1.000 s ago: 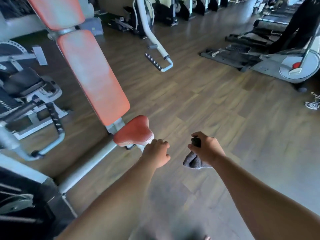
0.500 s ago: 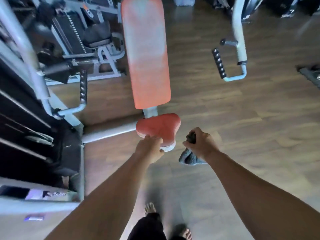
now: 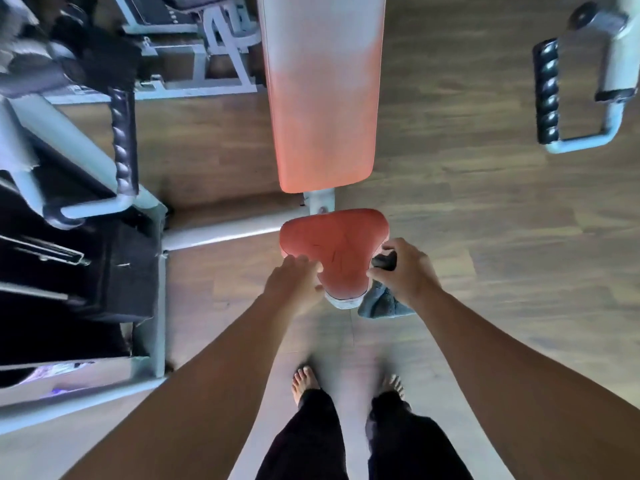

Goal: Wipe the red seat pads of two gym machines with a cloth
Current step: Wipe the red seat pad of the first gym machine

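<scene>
Between both hands, scuffed red seat pad (image 3: 337, 249).

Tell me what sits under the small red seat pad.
Under the small red seat pad a white base edge shows at its near tip, and a grey metal beam runs off leftward. The mounting beneath is hidden by the pad itself.

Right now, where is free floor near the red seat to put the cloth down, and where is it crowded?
Bare wood floor lies open right of the red seat pad, up to the black handle. A smaller patch sits between the left handle and the backrest. Left of the seat, frame bar and weight stack crowd it.
</scene>
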`<state>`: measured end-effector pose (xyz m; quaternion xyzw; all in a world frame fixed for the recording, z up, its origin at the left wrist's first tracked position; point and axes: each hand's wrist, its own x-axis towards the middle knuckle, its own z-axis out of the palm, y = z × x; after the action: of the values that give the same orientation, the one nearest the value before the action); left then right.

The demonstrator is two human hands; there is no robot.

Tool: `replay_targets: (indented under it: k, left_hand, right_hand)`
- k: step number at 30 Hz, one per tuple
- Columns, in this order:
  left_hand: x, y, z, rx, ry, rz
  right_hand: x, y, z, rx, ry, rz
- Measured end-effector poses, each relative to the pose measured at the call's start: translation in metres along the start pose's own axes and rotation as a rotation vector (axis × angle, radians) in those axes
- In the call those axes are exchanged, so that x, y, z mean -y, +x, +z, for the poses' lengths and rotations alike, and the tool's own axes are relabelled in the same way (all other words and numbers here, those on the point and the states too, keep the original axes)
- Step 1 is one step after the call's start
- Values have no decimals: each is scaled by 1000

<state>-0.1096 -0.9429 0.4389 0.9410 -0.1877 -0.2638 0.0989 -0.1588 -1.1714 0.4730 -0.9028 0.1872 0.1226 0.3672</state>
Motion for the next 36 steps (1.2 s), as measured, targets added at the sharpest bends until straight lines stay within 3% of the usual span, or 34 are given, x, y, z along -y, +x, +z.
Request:
replay_targets:
  k: [11,14,19,24,36]
  left_hand:
    - [46,124,107,8,-148,-166]
    - [60,141,131,-29,-113,-198]
    - [64,148,149,-77,-89,-145]
    - [70,151,160,-29,-47,-102]
    - [74,154,170,59,17,-109]
  right_hand:
    - [-64,168,115,195,-62,-36]
    - [-86,197,145,117,-134,-155]
    - [-104,182,157,-86,-313,-380]
    - [-118,148,188,87,-539,-447]
    - [-113,215,180,162,-728,-540]
